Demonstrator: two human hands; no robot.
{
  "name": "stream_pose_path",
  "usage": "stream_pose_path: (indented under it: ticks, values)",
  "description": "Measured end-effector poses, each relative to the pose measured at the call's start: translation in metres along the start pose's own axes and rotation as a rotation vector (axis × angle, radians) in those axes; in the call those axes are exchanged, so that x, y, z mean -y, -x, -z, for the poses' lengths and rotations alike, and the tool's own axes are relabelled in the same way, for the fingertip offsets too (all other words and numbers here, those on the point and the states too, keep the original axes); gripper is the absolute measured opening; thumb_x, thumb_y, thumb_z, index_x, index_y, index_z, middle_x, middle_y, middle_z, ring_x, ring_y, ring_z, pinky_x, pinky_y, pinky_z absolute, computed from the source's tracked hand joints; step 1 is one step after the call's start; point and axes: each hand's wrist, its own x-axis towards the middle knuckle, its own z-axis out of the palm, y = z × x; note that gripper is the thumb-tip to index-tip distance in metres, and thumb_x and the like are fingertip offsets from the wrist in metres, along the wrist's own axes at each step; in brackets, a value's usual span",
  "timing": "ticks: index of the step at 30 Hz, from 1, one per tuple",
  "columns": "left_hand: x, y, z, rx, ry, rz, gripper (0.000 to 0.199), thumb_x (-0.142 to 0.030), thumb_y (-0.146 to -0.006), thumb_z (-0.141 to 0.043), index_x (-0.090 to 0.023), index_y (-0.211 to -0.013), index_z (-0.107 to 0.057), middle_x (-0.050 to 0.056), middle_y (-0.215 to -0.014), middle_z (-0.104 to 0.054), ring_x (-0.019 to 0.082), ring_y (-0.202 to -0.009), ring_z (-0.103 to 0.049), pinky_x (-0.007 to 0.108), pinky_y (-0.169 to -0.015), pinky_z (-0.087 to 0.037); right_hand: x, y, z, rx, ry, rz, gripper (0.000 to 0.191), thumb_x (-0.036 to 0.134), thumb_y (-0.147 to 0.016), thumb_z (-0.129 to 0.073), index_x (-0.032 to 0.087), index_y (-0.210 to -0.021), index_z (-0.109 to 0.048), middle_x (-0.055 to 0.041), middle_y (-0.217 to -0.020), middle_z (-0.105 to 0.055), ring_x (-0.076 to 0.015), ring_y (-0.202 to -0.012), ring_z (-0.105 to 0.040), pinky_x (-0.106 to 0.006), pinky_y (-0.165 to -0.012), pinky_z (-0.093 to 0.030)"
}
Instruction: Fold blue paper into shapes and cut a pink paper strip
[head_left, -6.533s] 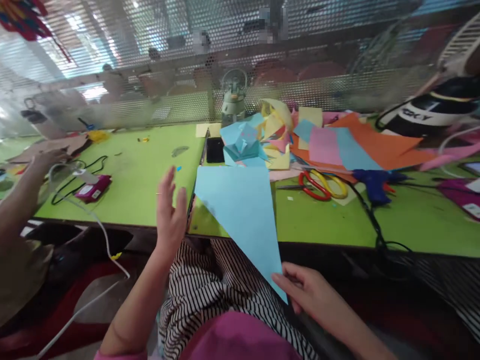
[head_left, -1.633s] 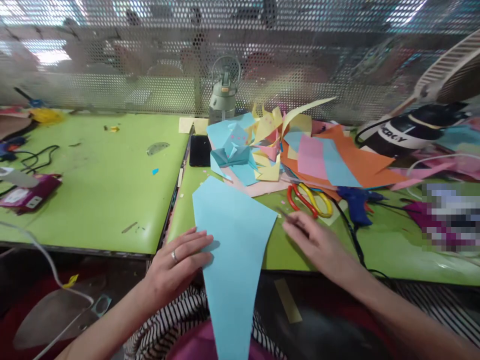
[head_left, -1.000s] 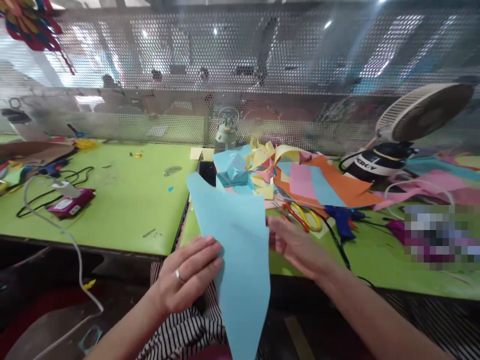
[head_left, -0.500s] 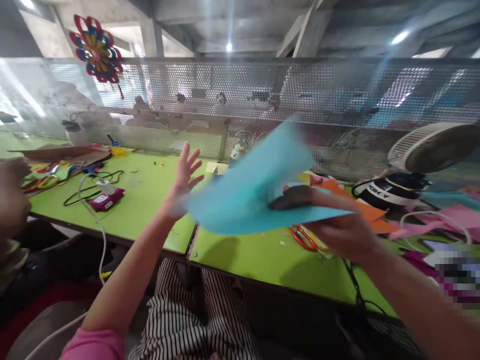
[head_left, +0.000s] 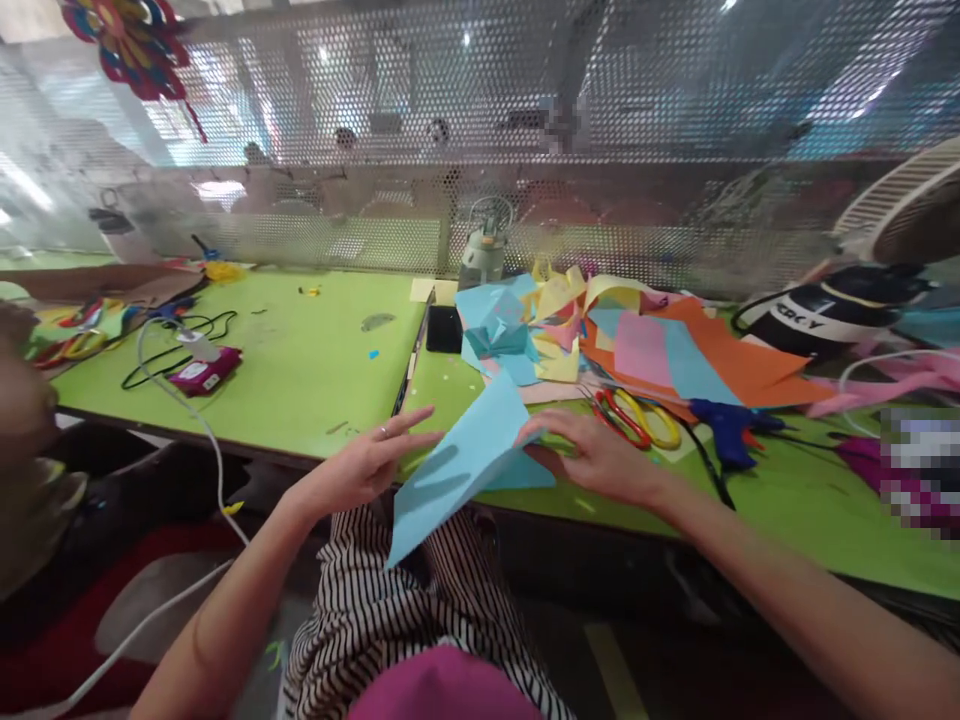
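Observation:
My right hand (head_left: 589,452) pinches a sheet of light blue paper (head_left: 463,458) along its right side. The sheet is bent over and tilts down past the table's front edge, above my striped trousers. Beside its left edge is my left hand (head_left: 366,466), fingers apart and stretched toward the paper. Its fingers cast shadows on the sheet, and I cannot tell whether the fingertips touch it. Behind the sheet lie blue folded paper pieces (head_left: 499,325). Red- and yellow-handled scissors (head_left: 637,418) rest just past my right hand.
A blue glue gun (head_left: 727,430) lies right of the scissors, near orange paper (head_left: 772,365). A black bottle (head_left: 817,315) and a fan (head_left: 907,205) stand at the right. A black phone-like object (head_left: 444,330) lies mid-table. A magenta adapter (head_left: 206,372) trails a white cable. Another person's arm (head_left: 26,380) is at far left.
The blue paper has come down from a raised, blurred position to the table's front edge. My left hand has lowered toward it. The view has tilted downward.

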Motion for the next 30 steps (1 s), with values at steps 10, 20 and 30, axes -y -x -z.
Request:
stream_pose_path:
  ticks: [10, 20, 30]
  values:
    - [-0.002, 0.032, -0.012, 0.167, -0.322, -0.061, 0.082, 0.006, -0.076, -0.048, -0.025, -0.150, -0.033, 0.007, -0.153, -0.045, 0.021, -0.144, -0.037, 0.054, -0.120, -0.028, -0.012, 0.013, -0.012, 0.106, -0.106, -0.095, 0.013, 0.028, -0.084, -0.056, 0.025, -0.090, -0.067, -0.0047, -0.105, -0.075, -0.0223, -0.098, -0.070, -0.040, -0.088, -0.053]
    - [0.000, -0.004, -0.010, -0.182, -0.222, 0.288, 0.026, -0.029, -0.095, -0.050, -0.019, -0.072, -0.061, 0.001, -0.065, -0.063, 0.014, -0.061, -0.058, 0.027, -0.057, -0.044, -0.024, 0.029, -0.030, -0.047, -0.001, -0.190, 0.035, 0.048, -0.093, -0.048, 0.024, -0.082, -0.071, -0.0084, -0.095, -0.074, -0.0269, -0.090, -0.067, -0.045, -0.084, -0.052]
    - [-0.011, -0.010, -0.020, -0.335, -0.234, 0.554, 0.019, -0.031, -0.090, -0.055, -0.022, -0.075, -0.047, -0.003, -0.064, -0.053, 0.014, -0.061, -0.049, 0.027, -0.057, -0.037, -0.017, 0.022, -0.043, -0.157, 0.139, -0.313, 0.042, 0.054, -0.094, -0.044, 0.023, -0.075, -0.065, -0.0097, -0.091, -0.070, -0.0282, -0.088, -0.065, -0.042, -0.078, -0.050]
